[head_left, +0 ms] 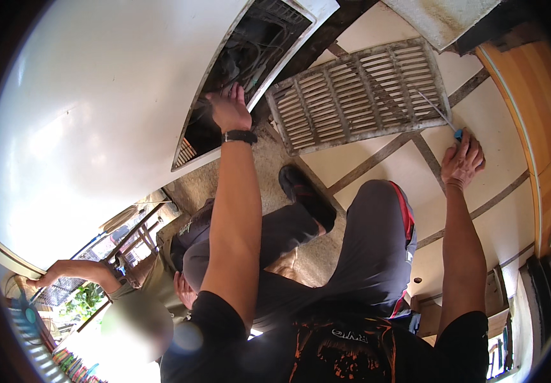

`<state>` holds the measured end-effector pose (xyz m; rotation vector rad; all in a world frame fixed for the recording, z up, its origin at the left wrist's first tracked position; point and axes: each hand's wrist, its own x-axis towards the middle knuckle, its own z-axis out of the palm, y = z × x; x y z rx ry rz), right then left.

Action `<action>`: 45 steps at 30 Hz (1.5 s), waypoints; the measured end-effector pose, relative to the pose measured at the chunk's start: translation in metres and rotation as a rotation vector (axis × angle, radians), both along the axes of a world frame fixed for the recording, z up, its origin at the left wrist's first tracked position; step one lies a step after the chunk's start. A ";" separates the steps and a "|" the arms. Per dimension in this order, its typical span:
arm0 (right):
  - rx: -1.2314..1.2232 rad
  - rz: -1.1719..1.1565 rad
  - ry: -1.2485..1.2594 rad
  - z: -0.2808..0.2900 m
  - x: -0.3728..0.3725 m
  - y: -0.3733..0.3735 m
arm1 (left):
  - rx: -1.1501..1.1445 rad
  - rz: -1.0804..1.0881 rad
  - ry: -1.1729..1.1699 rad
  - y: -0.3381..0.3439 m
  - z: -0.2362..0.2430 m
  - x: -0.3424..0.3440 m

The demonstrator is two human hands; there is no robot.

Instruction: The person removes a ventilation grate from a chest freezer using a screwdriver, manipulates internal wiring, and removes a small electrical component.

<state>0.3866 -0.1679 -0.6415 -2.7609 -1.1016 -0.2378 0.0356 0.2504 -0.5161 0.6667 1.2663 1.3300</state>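
My left hand [229,108], wearing a dark wrist strap, reaches into the dark rectangular opening [259,38] in a white appliance panel [97,96]; wires and parts show inside. Its fingers are partly bent around something I cannot make out. My right hand [462,159] grips the blue handle of a screwdriver [445,118] against the pale tiles at right; its thin shaft points up-left across the edge of a slatted grille [358,96]. That dirty metal grille lies on the tiles beside the opening, separate from the panel.
Another person [84,268] is at lower left, one hand near the appliance's edge. My bent legs [368,242] occupy the middle above a rough floor [196,185]. A wooden cabinet front [531,108] runs along the right, and a concrete ledge [435,19] is at top.
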 end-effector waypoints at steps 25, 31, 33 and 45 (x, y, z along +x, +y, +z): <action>0.018 -0.014 0.056 0.009 -0.001 0.004 | 0.757 -0.694 1.885 0.061 0.011 0.060; 0.013 -0.017 0.048 0.010 -0.001 0.003 | 0.729 -0.642 1.860 0.061 0.004 0.060; 0.002 -0.019 0.044 0.010 -0.001 0.004 | 0.753 -0.637 1.867 0.065 0.002 0.055; 0.006 -0.006 0.053 0.007 0.001 0.003 | 0.742 -0.618 1.805 0.060 0.001 0.058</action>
